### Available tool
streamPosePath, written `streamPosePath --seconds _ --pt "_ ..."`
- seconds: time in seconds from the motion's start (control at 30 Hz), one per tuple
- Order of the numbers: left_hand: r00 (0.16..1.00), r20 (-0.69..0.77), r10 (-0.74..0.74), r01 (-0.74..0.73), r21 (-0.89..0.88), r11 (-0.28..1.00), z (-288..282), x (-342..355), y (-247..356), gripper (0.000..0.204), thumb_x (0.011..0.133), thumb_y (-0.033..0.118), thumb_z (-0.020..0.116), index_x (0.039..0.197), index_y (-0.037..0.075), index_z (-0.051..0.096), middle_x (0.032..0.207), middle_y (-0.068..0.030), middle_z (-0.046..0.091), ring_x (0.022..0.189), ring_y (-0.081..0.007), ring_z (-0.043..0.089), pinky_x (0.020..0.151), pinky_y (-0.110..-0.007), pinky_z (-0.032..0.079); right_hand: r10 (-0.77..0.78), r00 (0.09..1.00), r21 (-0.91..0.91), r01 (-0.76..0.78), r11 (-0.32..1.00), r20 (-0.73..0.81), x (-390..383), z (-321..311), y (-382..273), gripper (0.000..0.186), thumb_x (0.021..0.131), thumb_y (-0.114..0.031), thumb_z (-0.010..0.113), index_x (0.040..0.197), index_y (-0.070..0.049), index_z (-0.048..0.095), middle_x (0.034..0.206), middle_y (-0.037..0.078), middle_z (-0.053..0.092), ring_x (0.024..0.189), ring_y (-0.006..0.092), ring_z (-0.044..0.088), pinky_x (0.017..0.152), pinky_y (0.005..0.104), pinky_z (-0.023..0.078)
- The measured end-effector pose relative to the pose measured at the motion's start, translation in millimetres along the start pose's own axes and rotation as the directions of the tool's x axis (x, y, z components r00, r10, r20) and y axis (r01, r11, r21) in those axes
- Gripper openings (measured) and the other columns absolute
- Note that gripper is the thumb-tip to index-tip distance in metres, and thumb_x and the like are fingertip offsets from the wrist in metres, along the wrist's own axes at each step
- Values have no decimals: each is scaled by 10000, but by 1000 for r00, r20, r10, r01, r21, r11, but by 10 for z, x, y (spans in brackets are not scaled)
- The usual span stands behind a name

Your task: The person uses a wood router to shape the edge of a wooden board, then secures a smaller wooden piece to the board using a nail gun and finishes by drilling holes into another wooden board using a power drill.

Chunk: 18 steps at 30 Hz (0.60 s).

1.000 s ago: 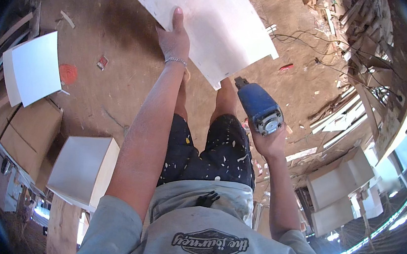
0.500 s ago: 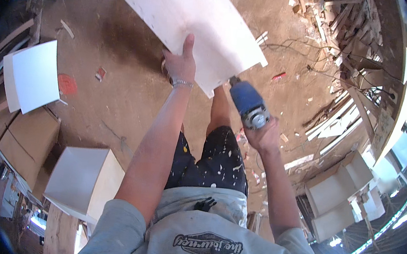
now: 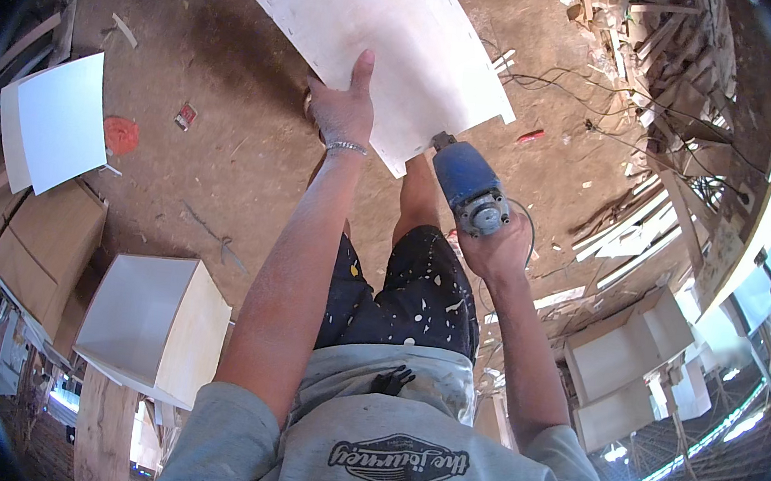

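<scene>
A large pale wooden panel [image 3: 397, 44] slants across the upper middle, its cut edges dotted with small marks. My left hand [image 3: 342, 114] grips its left edge, thumb lying on the top face and fingers curled round the edge, mostly hidden. White dust covers that hand and forearm. My right hand [image 3: 500, 248] is wrapped round a blue nail gun [image 3: 467, 179] with a grey bolted cap facing me. Its metal nose sits at the panel's near edge, right of the near corner; I cannot tell whether they touch. My bare leg [image 3: 421, 197] shows under the panel.
Open white boxes stand at the left [image 3: 135, 313] and right [image 3: 632, 351]. White panels [image 3: 59, 126] lean at the far left. Scrap wood [image 3: 683, 93] and loose cables [image 3: 552, 84] litter the right side. A red tool [image 3: 530, 136] lies on the brown floor [image 3: 253, 161].
The nail gun's nose has shifted slightly up over the panel's near edge. My left hand keeps its grip, and the whole view has moved a little.
</scene>
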<state>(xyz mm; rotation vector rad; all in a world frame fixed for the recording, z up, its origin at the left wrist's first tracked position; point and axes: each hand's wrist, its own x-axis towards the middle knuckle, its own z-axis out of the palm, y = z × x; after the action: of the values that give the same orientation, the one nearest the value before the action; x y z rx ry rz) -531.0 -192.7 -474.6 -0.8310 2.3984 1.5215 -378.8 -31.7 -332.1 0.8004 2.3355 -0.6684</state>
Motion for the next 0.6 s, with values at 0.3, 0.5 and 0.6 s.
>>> streamPosePath --seconds 0.3,0.5,0.6 --pt "997 -19 70 -70 3 998 47 44 -70 922 811 513 775 1356 -122 388 1302 -280 566 1232 -382 557 1043 -435 452 -114 992 51 117 992 -61 140 -108 286 358 707 -258 787 976 -61 657 823 178 699 785 415 672 755 476 544" --pt "997 -10 82 -83 -22 996 59 66 -159 904 818 494 777 1362 -115 388 1300 -276 564 1232 -381 555 1043 -444 453 -94 993 -11 93 996 -65 187 -181 158 276 738 -280 765 837 -38 675 780 174 689 764 396 670 766 480 529" --pt "1000 5 18 -18 5 1000 68 37 -70 919 820 501 771 1382 -105 369 1325 -275 544 1257 -383 532 1060 -445 436 -92 994 1 92 996 -56 224 -272 152 266 738 -270 769 824 -38 671 769 180 681 768 394 673 741 471 536"
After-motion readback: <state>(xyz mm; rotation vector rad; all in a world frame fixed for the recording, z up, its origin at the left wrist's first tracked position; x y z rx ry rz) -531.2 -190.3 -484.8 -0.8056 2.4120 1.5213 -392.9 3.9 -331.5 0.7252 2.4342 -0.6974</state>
